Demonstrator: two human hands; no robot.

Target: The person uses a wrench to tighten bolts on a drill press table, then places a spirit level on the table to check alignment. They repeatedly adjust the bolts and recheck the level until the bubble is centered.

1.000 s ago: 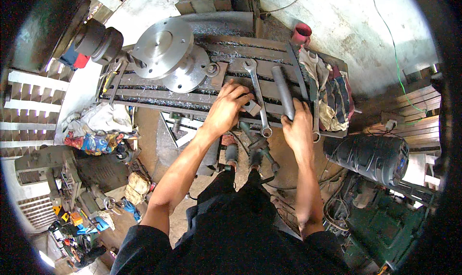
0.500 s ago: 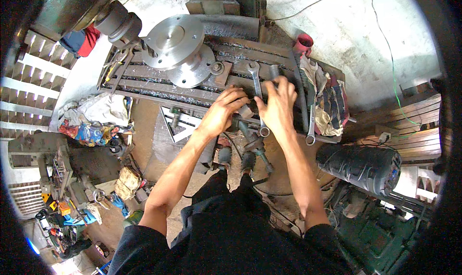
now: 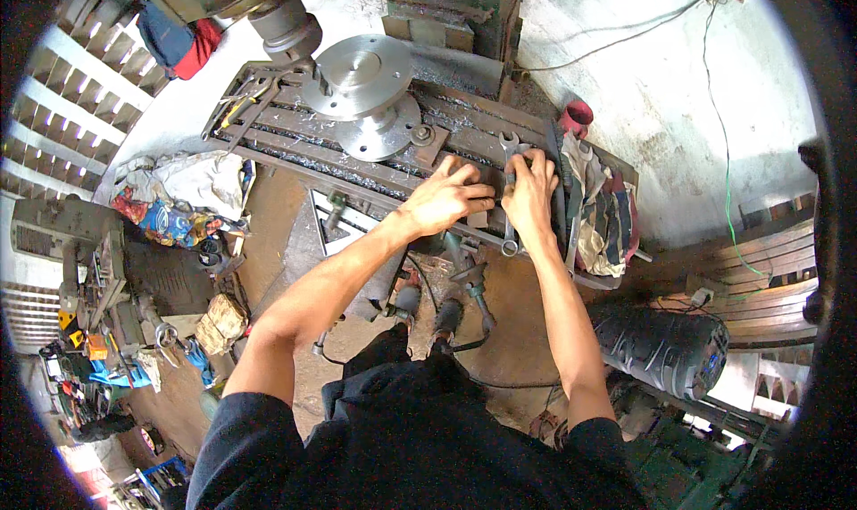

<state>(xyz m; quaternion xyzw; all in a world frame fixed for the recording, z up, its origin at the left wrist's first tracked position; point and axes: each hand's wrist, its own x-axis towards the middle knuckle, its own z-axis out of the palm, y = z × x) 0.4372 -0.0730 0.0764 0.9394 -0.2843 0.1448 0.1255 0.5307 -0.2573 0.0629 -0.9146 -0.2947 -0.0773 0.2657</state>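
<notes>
My left hand [image 3: 451, 195] is low over the slotted machine table [image 3: 295, 144], its fingers bent and closed. What they grip is hidden, though a small metal block [image 3: 479, 216] shows just below the fingertips. My right hand [image 3: 530, 189] is closed on a combination wrench [image 3: 510, 229], thumb and fingers at its shank. The wrench's jaw end points away from me and its ring end hangs toward the table's front edge. Left of my hands a large shiny flanged metal part [image 3: 361, 77] stands on the table, beside a clamp nut and bolt [image 3: 422, 135].
The machine's spindle head [image 3: 286, 33] hangs near the flanged part. Pliers [image 3: 243, 107] lie at the table's left end. On the right are a red cup [image 3: 576, 117] and rags [image 3: 600, 215]. A crank handle [image 3: 469, 273] juts out in front; a black cylindrical container [image 3: 665, 345] stands at right.
The view has shifted, so the table appears further right. My right hand has closed in over the wrench, covering the dark cylinder behind it. My left hand stays low over the table.
</notes>
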